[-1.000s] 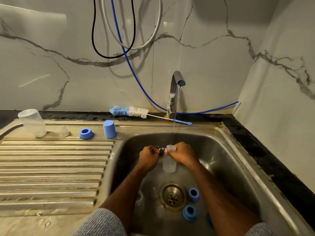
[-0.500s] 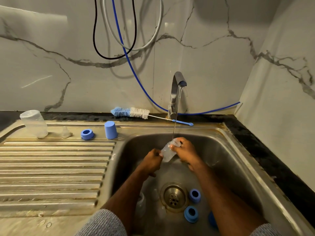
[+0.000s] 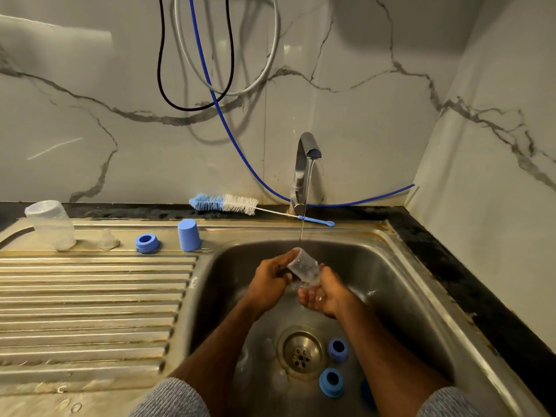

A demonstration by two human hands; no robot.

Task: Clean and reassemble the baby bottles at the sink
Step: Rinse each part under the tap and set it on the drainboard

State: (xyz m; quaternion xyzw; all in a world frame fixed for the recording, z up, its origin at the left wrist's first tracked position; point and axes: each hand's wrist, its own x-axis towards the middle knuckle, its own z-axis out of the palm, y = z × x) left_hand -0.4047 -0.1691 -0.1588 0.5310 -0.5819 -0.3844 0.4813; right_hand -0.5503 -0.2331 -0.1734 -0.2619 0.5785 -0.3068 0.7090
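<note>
Under the running tap (image 3: 306, 164), over the middle of the sink (image 3: 391, 284), we hold a clear bottle (image 3: 303, 265) tilted, our left hand (image 3: 268, 283) wrapped around its side and our right hand (image 3: 323, 291) cupped open beneath its lower end. It looks light, stiff and thin-walled, and wet plastic probably slips, so we judge the safest hold is around the barrel.
</note>
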